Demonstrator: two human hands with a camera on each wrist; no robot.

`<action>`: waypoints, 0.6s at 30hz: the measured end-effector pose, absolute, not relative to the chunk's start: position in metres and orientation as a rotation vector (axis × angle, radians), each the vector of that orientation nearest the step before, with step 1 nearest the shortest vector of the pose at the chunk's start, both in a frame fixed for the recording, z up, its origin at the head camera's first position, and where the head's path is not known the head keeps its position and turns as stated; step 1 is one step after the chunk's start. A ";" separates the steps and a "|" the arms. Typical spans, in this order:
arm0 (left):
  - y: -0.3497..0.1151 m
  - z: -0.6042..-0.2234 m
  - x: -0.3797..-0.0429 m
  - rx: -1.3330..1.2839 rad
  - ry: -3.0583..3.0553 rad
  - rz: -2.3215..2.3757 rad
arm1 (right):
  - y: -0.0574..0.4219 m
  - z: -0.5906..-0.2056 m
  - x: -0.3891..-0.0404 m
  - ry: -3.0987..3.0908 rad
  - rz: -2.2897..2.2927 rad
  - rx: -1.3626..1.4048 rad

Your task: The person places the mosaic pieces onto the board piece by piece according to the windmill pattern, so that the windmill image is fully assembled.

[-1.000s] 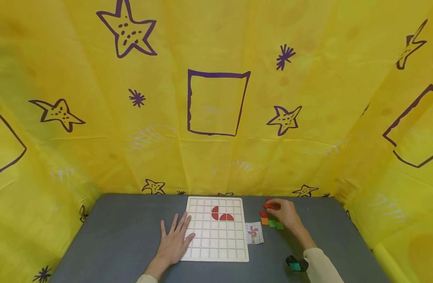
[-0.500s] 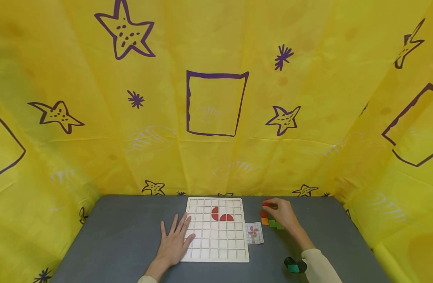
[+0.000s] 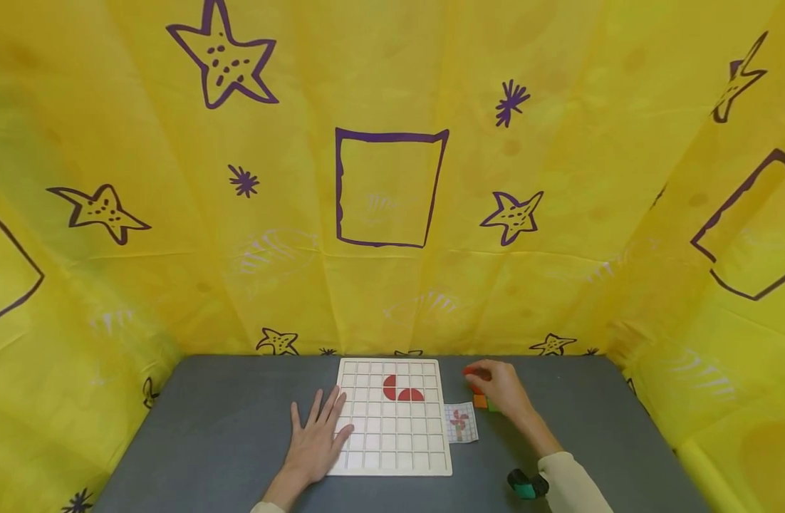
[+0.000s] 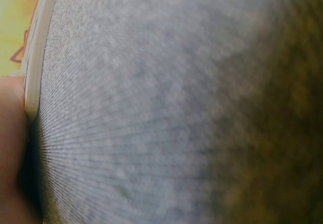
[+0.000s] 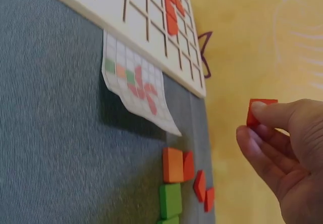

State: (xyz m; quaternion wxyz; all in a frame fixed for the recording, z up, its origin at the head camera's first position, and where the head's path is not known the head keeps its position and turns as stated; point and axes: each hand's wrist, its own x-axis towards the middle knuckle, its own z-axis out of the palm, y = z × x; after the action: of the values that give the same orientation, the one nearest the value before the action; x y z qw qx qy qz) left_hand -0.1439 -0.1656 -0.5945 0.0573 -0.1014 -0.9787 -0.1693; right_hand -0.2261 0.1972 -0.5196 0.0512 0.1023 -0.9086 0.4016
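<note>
My left hand (image 3: 313, 438) lies with spread fingers over the left edge of a white gridded board (image 3: 367, 456). Several red quarter-circle pieces (image 3: 390, 388) sit in the board's upper cells. To the board's right, my right hand (image 3: 506, 390) pinches a red piece (image 5: 254, 114) between thumb and fingertips, raised above the table; part of its outline is hidden by the thumb. Below that hand, an orange square block (image 5: 172, 165), green blocks (image 5: 170, 200) and several loose red pieces (image 5: 200, 185) lie on the table.
A small paper card (image 3: 461, 423) printed with a red pinwheel pattern lies against the board's right edge, its corner curling up. The grey table (image 3: 226, 427) ends at a yellow cloth backdrop (image 3: 392, 299) with purple drawings. A dark band (image 3: 527, 484) is on the right wrist.
My right hand has lifted a red piece from the loose pieces and moved slightly left toward the board. The left hand has stayed in place.
</note>
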 end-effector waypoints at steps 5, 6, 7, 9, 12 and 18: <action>-0.166 -0.592 -0.144 -0.301 -3.003 -0.477 | 0.191 -0.522 -0.223 -2.783 1.205 0.417; -0.166 -0.592 -0.144 -0.303 -3.001 -0.475 | 0.190 -0.524 -0.222 -2.789 1.186 0.462; -0.165 -0.592 -0.144 -0.305 -3.000 -0.472 | 0.189 -0.525 -0.222 -2.793 1.174 0.506; -0.166 -0.593 -0.144 -0.309 -2.997 -0.470 | 0.186 -0.527 -0.220 -2.794 1.149 0.580; -0.166 -0.595 -0.144 -0.317 -2.979 -0.488 | 0.181 -0.529 -0.219 -2.797 1.175 0.604; -0.167 -0.602 -0.145 -0.320 -2.926 -0.490 | 0.167 -0.532 -0.215 -2.771 1.284 0.456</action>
State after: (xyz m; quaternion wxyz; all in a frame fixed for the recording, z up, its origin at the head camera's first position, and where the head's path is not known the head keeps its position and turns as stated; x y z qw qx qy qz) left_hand -0.1451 -0.1669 -0.6019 0.0788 -0.1070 -0.9775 -0.1637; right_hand -0.2151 0.1674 -0.5317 0.0270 0.1477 -0.8970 0.4158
